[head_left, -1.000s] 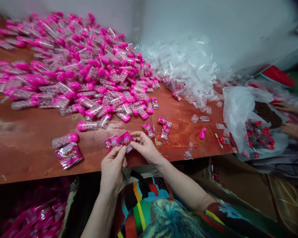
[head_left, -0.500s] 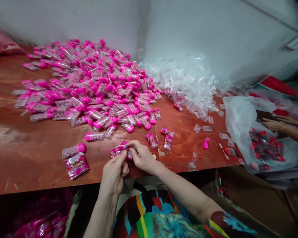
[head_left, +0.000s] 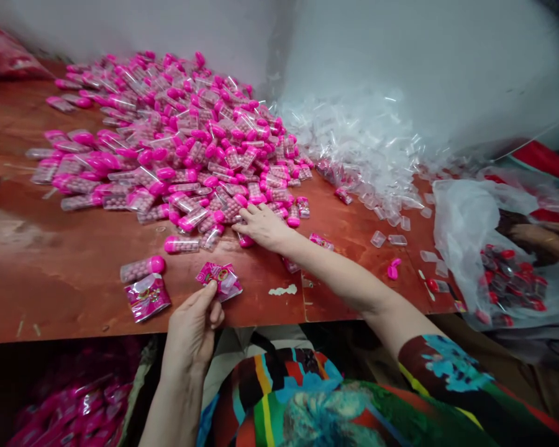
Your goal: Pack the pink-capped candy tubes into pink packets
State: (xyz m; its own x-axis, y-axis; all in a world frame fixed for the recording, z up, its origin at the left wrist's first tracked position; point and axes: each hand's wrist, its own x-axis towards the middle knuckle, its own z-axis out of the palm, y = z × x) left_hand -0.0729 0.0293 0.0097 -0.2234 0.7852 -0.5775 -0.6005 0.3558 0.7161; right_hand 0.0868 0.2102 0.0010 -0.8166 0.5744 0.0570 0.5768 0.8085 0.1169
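My left hand pinches a small pink printed packet between thumb and fingers, just above the table's front part. My right hand reaches to the front edge of a heap of clear candy tubes with pink caps and small pink balls inside. Its fingers are stretched out and touch the tubes there, partly hiding one under them. Left of my left hand lie a filled tube and a second pink packet, side by side. Another packet shows partly behind my right forearm.
Clear plastic cups are heaped against the wall. A loose pink cap lies right of my arm. At the right, another person's hand is by a white plastic bag with red-capped containers. More pink packets fill a container below the table.
My right hand has left the packet and moved forward to the heap of tubes. My left hand keeps the packet and has shifted slightly left. The view has tilted a little.
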